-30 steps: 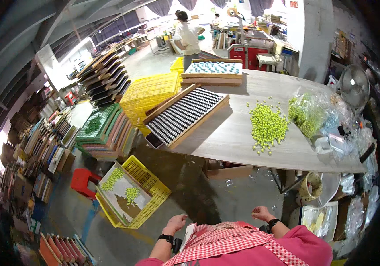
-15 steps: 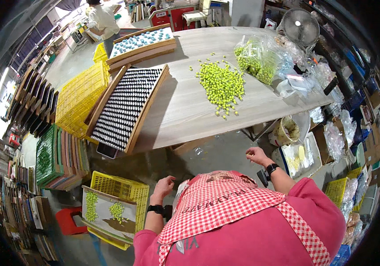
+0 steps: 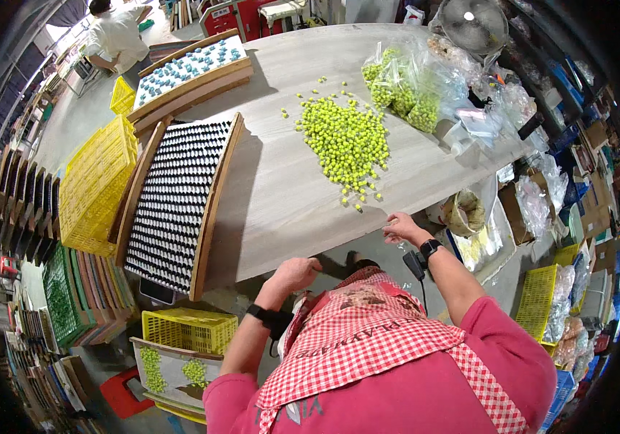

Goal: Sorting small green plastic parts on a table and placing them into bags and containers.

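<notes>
My left hand (image 3: 297, 273) is at the table's near edge, its fingers curled together; whether anything is inside them I cannot see. My right hand (image 3: 401, 228) hangs at the same edge farther right, fingers bent inward, and their contents are hidden too. Beyond it, on the pale wooden table (image 3: 274, 210), lies a loose pile of small yellow-green pieces (image 3: 346, 141). A wood-framed tray (image 3: 176, 202) with rows of small white-topped pieces on black stands at the table's left. Neither hand touches the pile or the tray.
Clear bags of green pieces (image 3: 404, 90) and a fan (image 3: 473, 25) stand at the far right. Another tray with blue pieces (image 3: 190, 72) is at the back left. Yellow crates (image 3: 96, 188) stand left of the table. A person (image 3: 115, 40) stands at the far left.
Both hands have come forward to the table's near edge, the left one also rightward in view. The whole view has shifted, and the person in the background has changed posture.
</notes>
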### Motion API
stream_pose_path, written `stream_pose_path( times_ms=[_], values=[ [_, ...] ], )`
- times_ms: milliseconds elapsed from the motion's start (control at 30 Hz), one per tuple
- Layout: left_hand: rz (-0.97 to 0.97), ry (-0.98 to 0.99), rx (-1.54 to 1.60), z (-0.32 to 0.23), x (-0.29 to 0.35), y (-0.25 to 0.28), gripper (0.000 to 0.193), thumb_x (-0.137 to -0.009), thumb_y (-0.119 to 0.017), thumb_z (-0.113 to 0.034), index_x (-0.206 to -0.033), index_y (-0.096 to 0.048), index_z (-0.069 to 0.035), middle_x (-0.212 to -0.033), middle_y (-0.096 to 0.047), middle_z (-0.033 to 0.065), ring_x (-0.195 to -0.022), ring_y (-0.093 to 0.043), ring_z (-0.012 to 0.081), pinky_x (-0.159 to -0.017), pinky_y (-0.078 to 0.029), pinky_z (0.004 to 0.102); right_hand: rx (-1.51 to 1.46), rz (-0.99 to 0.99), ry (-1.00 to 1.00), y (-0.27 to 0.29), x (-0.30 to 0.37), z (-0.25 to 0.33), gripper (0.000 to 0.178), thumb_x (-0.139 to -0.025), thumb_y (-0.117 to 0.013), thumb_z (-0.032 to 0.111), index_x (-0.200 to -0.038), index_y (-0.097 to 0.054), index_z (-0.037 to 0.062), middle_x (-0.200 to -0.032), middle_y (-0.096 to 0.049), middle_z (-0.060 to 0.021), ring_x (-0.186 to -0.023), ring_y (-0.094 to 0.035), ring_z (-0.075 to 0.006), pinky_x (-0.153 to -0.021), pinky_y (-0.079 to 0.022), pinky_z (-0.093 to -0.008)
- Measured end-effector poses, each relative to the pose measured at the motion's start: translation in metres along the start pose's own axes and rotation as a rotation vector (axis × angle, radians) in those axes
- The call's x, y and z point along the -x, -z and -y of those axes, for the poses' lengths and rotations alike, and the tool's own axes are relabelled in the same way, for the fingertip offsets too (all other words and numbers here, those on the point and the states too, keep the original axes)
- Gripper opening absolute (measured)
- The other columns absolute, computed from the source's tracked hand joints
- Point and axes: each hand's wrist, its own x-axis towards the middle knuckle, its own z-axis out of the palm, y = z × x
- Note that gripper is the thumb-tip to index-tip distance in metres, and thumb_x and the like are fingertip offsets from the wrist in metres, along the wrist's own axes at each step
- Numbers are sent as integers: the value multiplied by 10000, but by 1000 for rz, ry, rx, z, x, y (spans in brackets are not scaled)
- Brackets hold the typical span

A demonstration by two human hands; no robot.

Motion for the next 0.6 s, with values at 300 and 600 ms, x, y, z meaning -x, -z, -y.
stream_pose_path(
  times_ms=[300, 600],
  values=[
    [90, -43, 183, -20, -192, -25, 273, -755, -533, -167, -1005, -615, -96, -901, -638, 179, -856, -601, 360, -745, -478, 437, 35, 135, 31, -4, -86, 56, 370, -784, -629, 60, -1032, -404, -96, -750, -639, -193, -643, -663, -235, -541, -549, -309],
    [239, -55, 183, -11, -220, 86, 308, -824, -574, -173, -1120, -558, -91, -981, -625, 143, -867, -607, 287, -769, -484, 387, 531, 500, 456, 100, -101, 158, 464, -832, -619, 209, -1219, -467, 4, -1043, -622, -125, -932, -621, -200, -811, -505, -314]
  ],
)
